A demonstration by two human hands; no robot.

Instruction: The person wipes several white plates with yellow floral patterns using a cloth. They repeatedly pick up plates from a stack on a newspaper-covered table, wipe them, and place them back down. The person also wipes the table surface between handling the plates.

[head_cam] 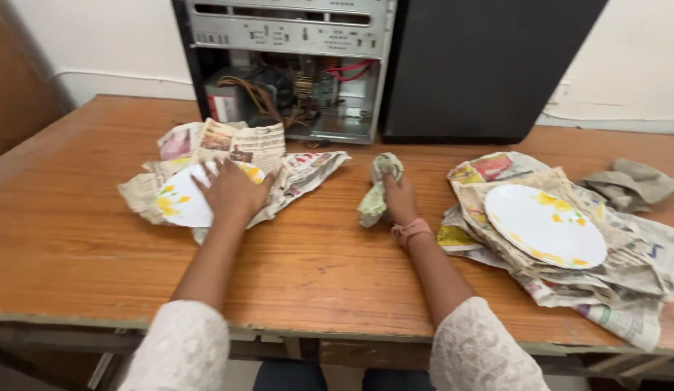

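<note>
Left hand (232,192) lies flat, pinning the plate (179,199) on newspaper (293,177), while right hand (398,199) beside it clutches a balled cloth (377,192) for wiping.

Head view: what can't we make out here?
- Left plate: the middle lies under the left hand, and its lower edge is tucked into newspaper.
- Cloth in the right hand: crumpled, so its full shape is unclear.
- Stack under the right plate: the paper hides whether more plates lie below.
- Open computer case: its top is cut by the frame edge.
</note>
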